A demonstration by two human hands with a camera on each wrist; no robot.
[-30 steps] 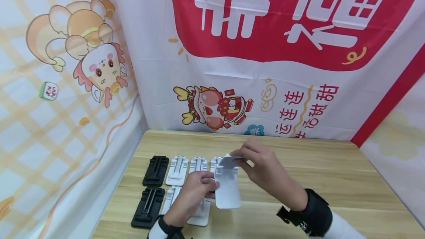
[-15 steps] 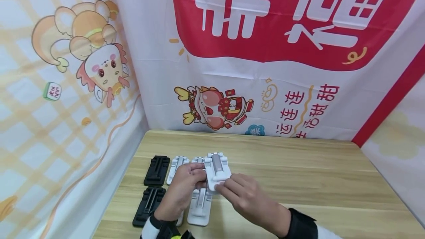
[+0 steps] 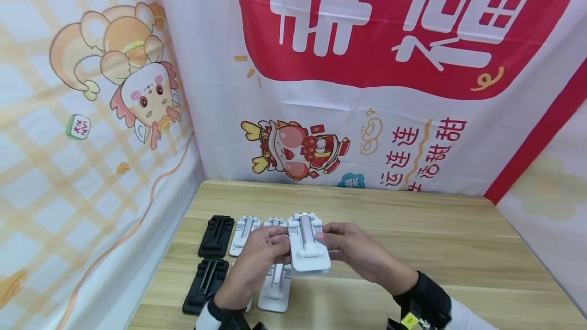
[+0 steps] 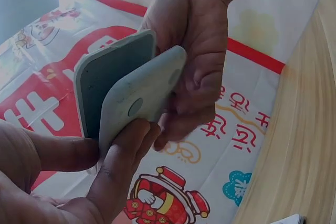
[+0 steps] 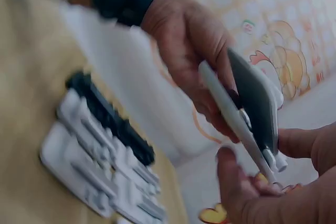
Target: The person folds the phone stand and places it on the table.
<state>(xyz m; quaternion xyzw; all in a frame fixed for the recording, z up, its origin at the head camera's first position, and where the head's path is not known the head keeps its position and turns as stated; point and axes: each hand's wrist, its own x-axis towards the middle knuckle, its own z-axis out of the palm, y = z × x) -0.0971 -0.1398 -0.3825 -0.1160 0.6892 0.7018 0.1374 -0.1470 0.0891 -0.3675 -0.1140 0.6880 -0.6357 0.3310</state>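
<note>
A white foldable phone stand [image 3: 309, 251] is held up over the table between both hands, its grey-striped hinge arm facing the head camera. My left hand [image 3: 257, 256] pinches its left edge, thumb on one side and fingers on the other. At the opposite edge my right hand [image 3: 359, 248] holds it between thumb and fingers. In the left wrist view the stand's two plates [image 4: 139, 95] lie at a narrow angle, a gap showing between them. The same gap between the plates [image 5: 254, 98] shows in the right wrist view, narrowing toward the hinge end.
On the wooden table [image 3: 435, 258], left of the hands, lie two black phone stands, one farther back [image 3: 216, 236] and one nearer [image 3: 205, 285]. Several white ones, such as the near white stand [image 3: 275, 292], lie beside them, partly hidden by my left hand. A printed cloth [image 3: 220, 131] hangs behind.
A second ago my right hand held one plate raised away from the other. The plates have since come together and the stand's arm side turned into view. My right hand has shifted to its right edge.
</note>
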